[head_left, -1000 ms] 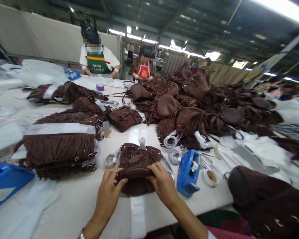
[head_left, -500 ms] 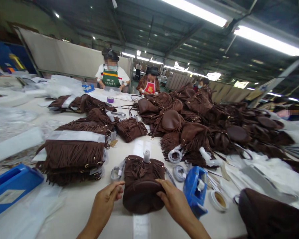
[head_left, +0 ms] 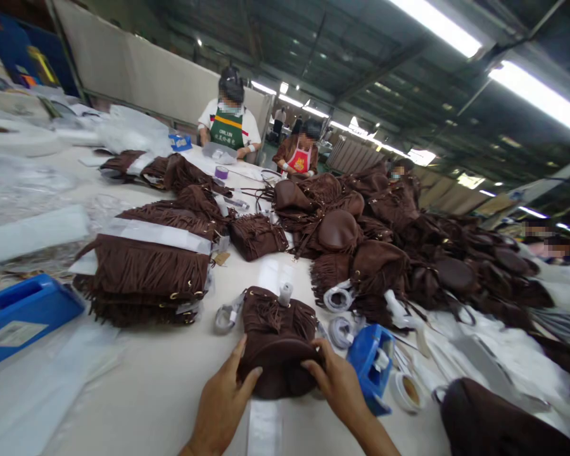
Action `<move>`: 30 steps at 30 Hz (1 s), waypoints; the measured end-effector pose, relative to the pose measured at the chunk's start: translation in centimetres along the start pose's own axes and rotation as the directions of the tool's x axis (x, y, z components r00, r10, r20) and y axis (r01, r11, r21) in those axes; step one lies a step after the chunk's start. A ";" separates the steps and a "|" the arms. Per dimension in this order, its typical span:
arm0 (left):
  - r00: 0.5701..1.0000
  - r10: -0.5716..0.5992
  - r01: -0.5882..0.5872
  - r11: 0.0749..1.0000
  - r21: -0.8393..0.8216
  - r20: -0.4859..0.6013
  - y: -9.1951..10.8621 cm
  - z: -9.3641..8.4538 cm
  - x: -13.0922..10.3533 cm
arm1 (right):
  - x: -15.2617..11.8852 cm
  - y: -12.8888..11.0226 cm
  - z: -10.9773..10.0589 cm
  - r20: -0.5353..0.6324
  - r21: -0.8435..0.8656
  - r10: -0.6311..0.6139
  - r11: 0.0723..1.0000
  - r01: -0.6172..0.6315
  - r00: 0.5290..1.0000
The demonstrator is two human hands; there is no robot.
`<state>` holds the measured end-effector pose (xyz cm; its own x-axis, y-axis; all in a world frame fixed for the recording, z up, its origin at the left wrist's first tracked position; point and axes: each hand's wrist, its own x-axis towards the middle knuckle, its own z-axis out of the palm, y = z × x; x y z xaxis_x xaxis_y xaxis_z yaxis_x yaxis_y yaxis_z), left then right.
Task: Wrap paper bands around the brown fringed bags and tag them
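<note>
A small dark brown fringed bag lies on the table in front of me, its rounded smooth base toward me. My left hand holds the base's left edge, thumb on the near face and fingers along the side. At the opposite edge, my right hand grips the base between thumb and fingers. A white wrapped piece sticks up at the bag's mouth. Plastic-wrapped coiled straps lie to its left, and another wrapped coil rests on its right. A clear strip runs beneath the bag.
Blue tape dispensers stand at right and left. A tape roll lies at right. Stacked fringed bags sit at left; a large bag heap fills the right. Two co-workers work across the table.
My left hand has gone from a pinch beside the bag to holding its left edge. My right hand stays on the right edge. The camera view has tilted and shifted.
</note>
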<state>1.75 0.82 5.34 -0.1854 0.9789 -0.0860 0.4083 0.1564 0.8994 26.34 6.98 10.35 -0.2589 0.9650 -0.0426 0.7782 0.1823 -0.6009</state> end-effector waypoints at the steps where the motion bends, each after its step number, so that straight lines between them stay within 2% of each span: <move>1: 1.000 0.021 -0.020 0.996 0.083 -0.008 0.4 -0.2 0.1 | -0.3 -0.1 -0.1 -0.006 0.037 0.029 0.999 -0.029 1.000; 3: 0.997 0.072 -0.075 0.976 0.205 0.024 1.2 -0.9 0.6 | -1.2 -0.1 0.2 -0.050 0.101 0.083 0.992 -0.078 0.995; 6: 0.979 0.141 -0.174 0.952 0.252 0.145 1.9 -1.9 1.8 | -2.4 -0.1 1.8 -0.168 0.106 0.093 0.991 -0.076 0.981; 9: 0.960 0.161 -0.206 0.960 0.190 0.228 1.9 -2.7 3.3 | -2.7 0.2 3.4 -0.220 0.122 0.041 0.992 -0.015 0.975; 12: 0.939 0.204 -0.221 0.975 0.031 0.278 1.5 -3.0 4.4 | -2.3 0.8 3.4 -0.245 0.050 -0.071 0.995 0.086 0.967; 14: 0.931 0.197 -0.168 0.979 -0.119 0.308 0.9 -2.9 4.7 | -2.0 1.3 3.1 -0.253 -0.075 -0.161 0.986 0.147 0.954; 16: 0.932 0.136 -0.056 0.969 -0.239 0.335 0.1 -2.6 4.9 | -1.8 2.1 3.2 -0.238 -0.210 -0.249 0.957 0.200 0.939; 21: 0.904 -0.032 0.214 0.898 -0.385 0.426 -1.9 -1.8 4.8 | -1.4 3.7 5.1 -0.185 -0.395 -0.421 0.859 0.325 0.888; 24: 0.906 -0.023 0.217 0.882 -0.417 0.422 -2.4 -1.5 4.5 | -1.0 3.5 4.9 -0.093 -0.447 -0.405 0.833 0.326 0.910; 26: 0.924 0.006 0.171 0.888 -0.426 0.383 -2.6 -1.2 4.3 | -0.8 2.6 4.1 -0.098 -0.501 -0.386 0.815 0.290 0.917; 28: 0.936 0.018 0.144 0.892 -0.429 0.353 -2.6 -0.9 4.2 | -0.6 1.5 3.3 -0.149 -0.555 -0.409 0.788 0.266 0.900; 30: 0.937 0.013 0.149 0.889 -0.434 0.350 -2.6 -0.7 4.2 | -0.5 0.4 2.9 -0.141 -0.571 -0.470 0.757 0.316 0.872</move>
<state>-0.68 4.38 2.91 0.1444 0.9651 -0.2185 -0.0526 0.2280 0.9722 25.06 6.05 7.79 -0.5104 0.7820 0.3577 0.8347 0.5505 -0.0125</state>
